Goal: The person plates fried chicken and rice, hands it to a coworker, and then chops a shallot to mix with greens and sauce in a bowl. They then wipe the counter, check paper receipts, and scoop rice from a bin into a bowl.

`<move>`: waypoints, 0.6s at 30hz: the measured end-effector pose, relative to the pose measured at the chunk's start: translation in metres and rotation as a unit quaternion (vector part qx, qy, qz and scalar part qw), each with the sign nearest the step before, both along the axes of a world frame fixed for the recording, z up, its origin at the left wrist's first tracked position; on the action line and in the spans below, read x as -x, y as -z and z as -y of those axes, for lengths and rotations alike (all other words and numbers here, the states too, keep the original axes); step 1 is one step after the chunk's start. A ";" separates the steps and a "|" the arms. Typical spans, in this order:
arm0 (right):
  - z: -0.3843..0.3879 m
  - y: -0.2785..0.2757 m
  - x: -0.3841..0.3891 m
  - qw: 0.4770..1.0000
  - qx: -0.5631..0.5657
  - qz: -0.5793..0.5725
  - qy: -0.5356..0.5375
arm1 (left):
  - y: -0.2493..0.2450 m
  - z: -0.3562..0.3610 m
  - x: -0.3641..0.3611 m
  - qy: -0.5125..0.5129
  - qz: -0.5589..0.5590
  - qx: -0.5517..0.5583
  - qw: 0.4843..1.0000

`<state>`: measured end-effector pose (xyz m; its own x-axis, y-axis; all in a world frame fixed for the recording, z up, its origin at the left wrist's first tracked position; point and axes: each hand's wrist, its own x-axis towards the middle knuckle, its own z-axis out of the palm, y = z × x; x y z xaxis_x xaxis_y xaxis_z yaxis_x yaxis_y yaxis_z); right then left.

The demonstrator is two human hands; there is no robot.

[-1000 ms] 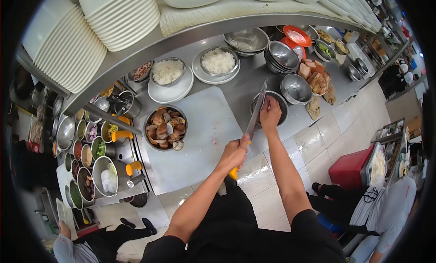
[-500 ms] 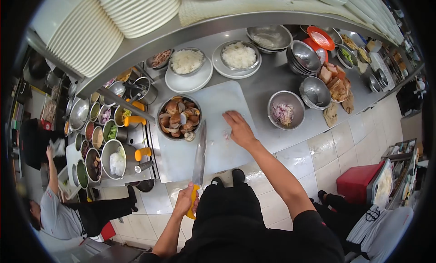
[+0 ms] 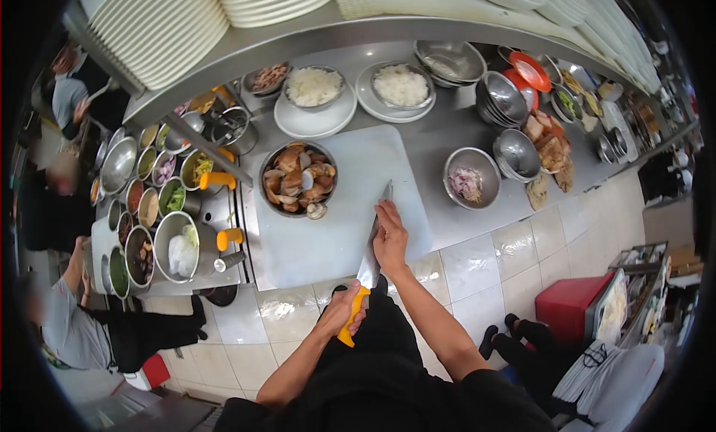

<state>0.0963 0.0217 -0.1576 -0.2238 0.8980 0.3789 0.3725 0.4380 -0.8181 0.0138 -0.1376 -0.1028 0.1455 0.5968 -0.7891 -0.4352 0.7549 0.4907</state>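
Note:
My left hand (image 3: 344,310) is wrapped round the yellow handle of a kitchen knife (image 3: 366,269), low in front of the cutting board's near edge. The blade points away from me. My right hand (image 3: 390,240) lies along the blade, its fingers stretched out towards the tip and touching the steel; it covers the middle of the blade. Underneath is a white cutting board (image 3: 335,246). On its left part stands a metal bowl (image 3: 262,180) heaped with brown and whitish pieces, which I cannot name for certain.
Right of the board is a metal bowl (image 3: 493,201) of chopped purple onion. Two bowls of rice (image 3: 313,86) stand on plates behind. Ingredient tubs (image 3: 179,242) crowd the left. A shelf (image 3: 447,31) with stacked plates hangs overhead. Other people stand left and lower right.
My right hand has moved down from the board onto the blade. The knife has swung right, away from the bowl of brown pieces, with my left hand still holding its handle.

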 end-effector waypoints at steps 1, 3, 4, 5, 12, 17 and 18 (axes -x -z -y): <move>-0.007 -0.002 -0.007 1.000 0.002 -0.002 0.027 | -0.004 -0.009 -0.003 0.011 0.005 -0.006 1.000; -0.028 -0.021 -0.024 0.997 -0.010 -0.015 0.074 | -0.021 -0.034 -0.011 0.050 -0.009 -0.045 0.998; -0.042 -0.034 -0.037 0.994 -0.051 0.000 0.101 | -0.029 -0.048 -0.017 0.077 -0.023 -0.078 0.994; -0.061 -0.038 -0.051 0.989 -0.091 0.002 0.114 | -0.034 -0.064 -0.025 0.087 -0.029 -0.102 0.991; -0.147 -0.023 -0.129 0.955 -0.180 0.184 0.150 | -0.071 -0.079 -0.024 0.102 -0.214 -0.133 0.962; -0.129 -0.073 -0.127 0.960 0.047 0.162 0.223 | -0.126 0.058 0.056 0.209 -0.421 -0.049 0.881; -0.133 -0.058 -0.139 0.944 -0.086 0.203 0.245 | -0.142 0.087 0.073 0.224 -0.423 0.009 0.878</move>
